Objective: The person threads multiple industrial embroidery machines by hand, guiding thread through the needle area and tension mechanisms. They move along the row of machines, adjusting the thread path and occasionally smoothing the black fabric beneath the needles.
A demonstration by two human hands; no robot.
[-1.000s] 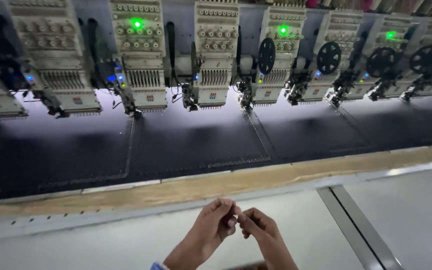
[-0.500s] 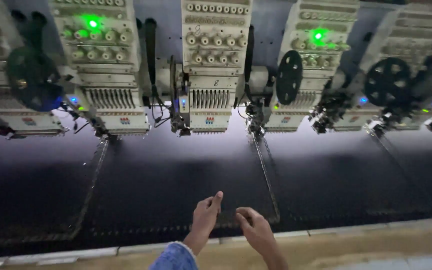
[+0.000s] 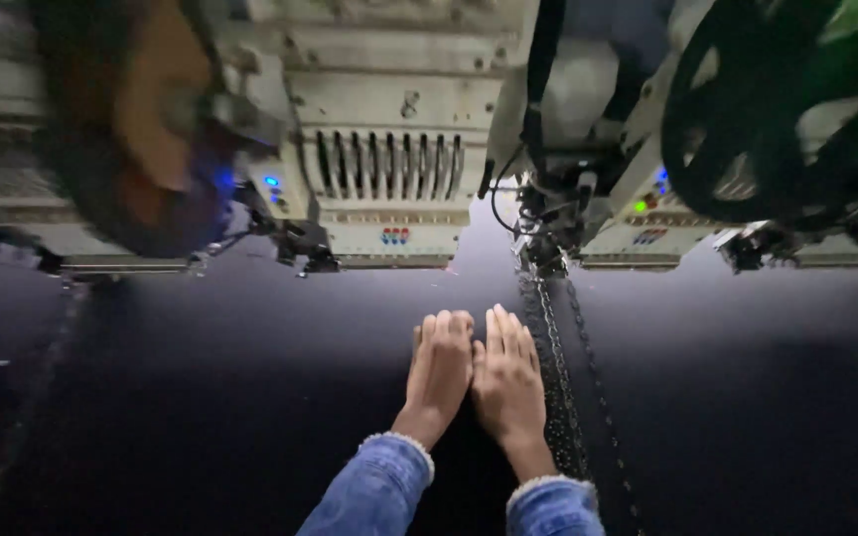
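My left hand (image 3: pixel 438 369) and my right hand (image 3: pixel 508 377) lie side by side, palms down, flat on a stretched sheet of dark fabric (image 3: pixel 201 397). Both hold nothing and their fingers are stretched out, pointing toward a cream embroidery machine head (image 3: pixel 389 169) just beyond the fingertips. A stitched dotted band (image 3: pixel 548 367) runs along the fabric right beside my right hand. Blue denim cuffs cover both wrists.
A second machine head (image 3: pixel 638 213) with small blue and green lights stands to the right, next to a large black wheel (image 3: pixel 747 119). A blurred round part (image 3: pixel 141 129) hangs at the upper left. More dark fabric spreads to both sides.
The view has moved in close over the fabric. My hands, raised and apart before, now lie flat together on the dark cloth under the machine head.
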